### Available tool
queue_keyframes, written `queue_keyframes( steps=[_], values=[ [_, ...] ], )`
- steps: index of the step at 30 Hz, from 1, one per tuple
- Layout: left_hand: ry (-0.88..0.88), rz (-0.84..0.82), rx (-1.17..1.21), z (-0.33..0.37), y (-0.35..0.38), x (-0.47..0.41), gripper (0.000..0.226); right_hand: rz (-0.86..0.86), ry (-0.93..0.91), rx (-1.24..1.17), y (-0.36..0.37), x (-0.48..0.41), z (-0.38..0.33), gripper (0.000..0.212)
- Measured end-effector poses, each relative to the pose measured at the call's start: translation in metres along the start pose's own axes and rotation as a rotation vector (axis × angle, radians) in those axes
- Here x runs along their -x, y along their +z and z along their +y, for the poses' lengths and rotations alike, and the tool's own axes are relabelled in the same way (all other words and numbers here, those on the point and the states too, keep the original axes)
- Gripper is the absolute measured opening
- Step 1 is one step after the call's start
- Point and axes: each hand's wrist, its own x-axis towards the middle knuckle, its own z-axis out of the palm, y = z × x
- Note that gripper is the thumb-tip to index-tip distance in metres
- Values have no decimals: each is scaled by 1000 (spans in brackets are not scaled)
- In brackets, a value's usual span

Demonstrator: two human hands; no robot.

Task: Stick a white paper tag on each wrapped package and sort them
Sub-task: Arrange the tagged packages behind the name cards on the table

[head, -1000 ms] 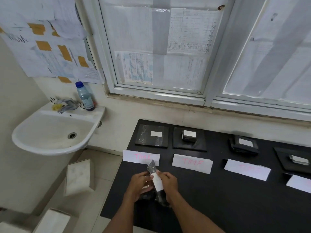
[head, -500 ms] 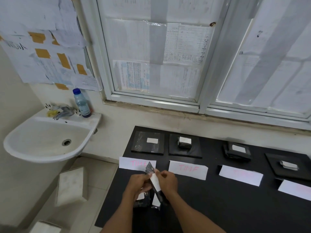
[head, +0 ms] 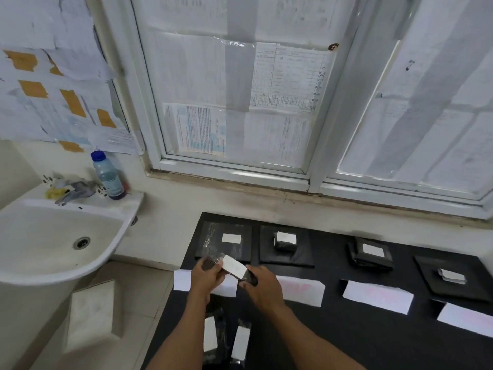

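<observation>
Right of the right hand (head: 262, 287), a broad stretch of bare black table (head: 373, 340) is lying open. Just beyond both hands, a row of paper labels (head: 377, 296) is lying flat, and behind it four loaded dark trays (head: 302, 257) are filling the strip under the wall (head: 240, 206). The package (head: 233, 265) both hands are gripping is closing the gap between them. Near the wrists, two tagged packages (head: 241, 340) are lying between the forearms (head: 306, 332). Left of the left hand (head: 206, 276) the table is ending; a sink (head: 32, 231) is jutting out there.
</observation>
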Motion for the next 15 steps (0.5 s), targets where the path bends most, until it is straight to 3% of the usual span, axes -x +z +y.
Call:
queue_keyframes(
  steps=[2,5,9,15],
  values=[
    [39,16,-50,9,3,-17,58,-38,-11,31,-3,-26,0,45],
    [10,54,-81,22,5,-48,50,-99,-6,79,-1,-73,-1,36],
    [-52,135,-160,31,4,-96,48,-112,14,126,12,-126,-1,45],
    [-22,222,-554,30,13,-146,32,-158,54,125,40,-178,21,36]
  ],
)
